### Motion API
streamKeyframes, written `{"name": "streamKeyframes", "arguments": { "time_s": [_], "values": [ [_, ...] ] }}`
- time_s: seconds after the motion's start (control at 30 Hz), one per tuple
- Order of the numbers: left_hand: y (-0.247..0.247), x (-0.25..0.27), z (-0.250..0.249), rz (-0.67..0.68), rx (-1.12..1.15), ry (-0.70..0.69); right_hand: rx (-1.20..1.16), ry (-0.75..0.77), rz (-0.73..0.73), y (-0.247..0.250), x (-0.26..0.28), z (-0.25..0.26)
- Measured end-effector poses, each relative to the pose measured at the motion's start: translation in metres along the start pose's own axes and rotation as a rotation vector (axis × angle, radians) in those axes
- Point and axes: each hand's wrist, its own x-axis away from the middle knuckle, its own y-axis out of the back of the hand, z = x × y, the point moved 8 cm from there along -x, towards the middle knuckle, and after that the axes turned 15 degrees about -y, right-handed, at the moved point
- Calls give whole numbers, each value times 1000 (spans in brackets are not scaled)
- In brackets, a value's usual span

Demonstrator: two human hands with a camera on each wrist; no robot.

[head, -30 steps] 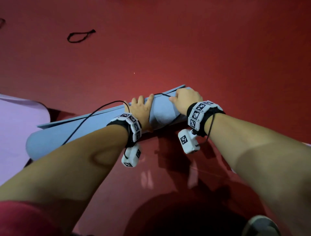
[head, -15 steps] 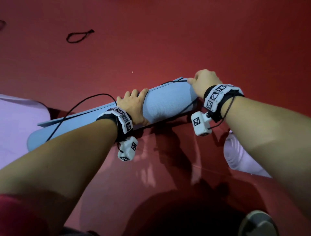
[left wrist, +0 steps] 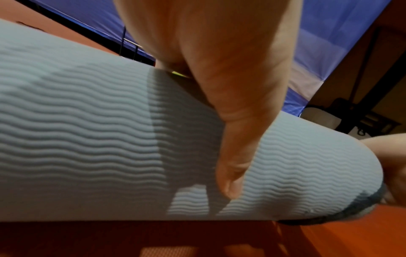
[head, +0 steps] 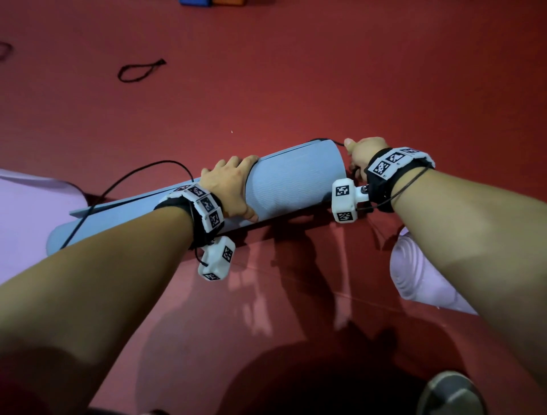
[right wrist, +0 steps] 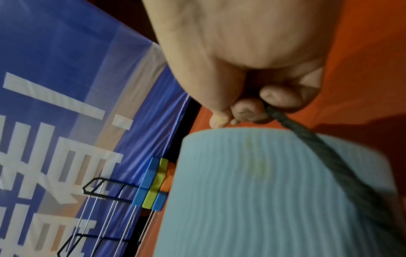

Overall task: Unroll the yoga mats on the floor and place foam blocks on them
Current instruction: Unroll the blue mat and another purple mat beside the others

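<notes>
A rolled blue yoga mat (head: 293, 180) lies across the red floor, ribbed surface up (left wrist: 87, 139). My left hand (head: 231, 186) grips the roll near its middle, fingers over the top and thumb (left wrist: 232, 165) down the near side. At the roll's right end my right hand (head: 359, 154) pinches a black cord (right wrist: 307, 139) that runs over the mat's end (right wrist: 263, 182). Another length of black cord (head: 130, 180) loops off the roll's left part. Blue, green and orange foam blocks (right wrist: 153, 184) stand stacked far off by a blue banner.
An unrolled lilac mat (head: 32, 213) lies at the left, and a rolled lilac mat (head: 420, 275) sits under my right forearm. A black cord loop (head: 139, 69) lies on the floor beyond. Foam blocks (head: 213, 2) peek in at the top edge. A wire rack (right wrist: 98, 208) stands by the banner.
My right hand has slid from the top of the roll out past its right end, drawing the black cord off with it. My left hand has stayed on the roll.
</notes>
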Motion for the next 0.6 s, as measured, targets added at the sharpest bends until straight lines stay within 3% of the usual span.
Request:
{"name": "streamKeyframes", "arguments": {
  "time_s": [0.1,0.23,0.6],
  "values": [
    [6,1,4,-15,1,-9,-41,-3,107,-5,11,-4],
    [10,2,8,-31,-15,-30,-89,-88,78,-14,5,-11],
    [14,2,11,42,-22,-133,-55,-131,79,-20,-2,-43]
  ]
}}
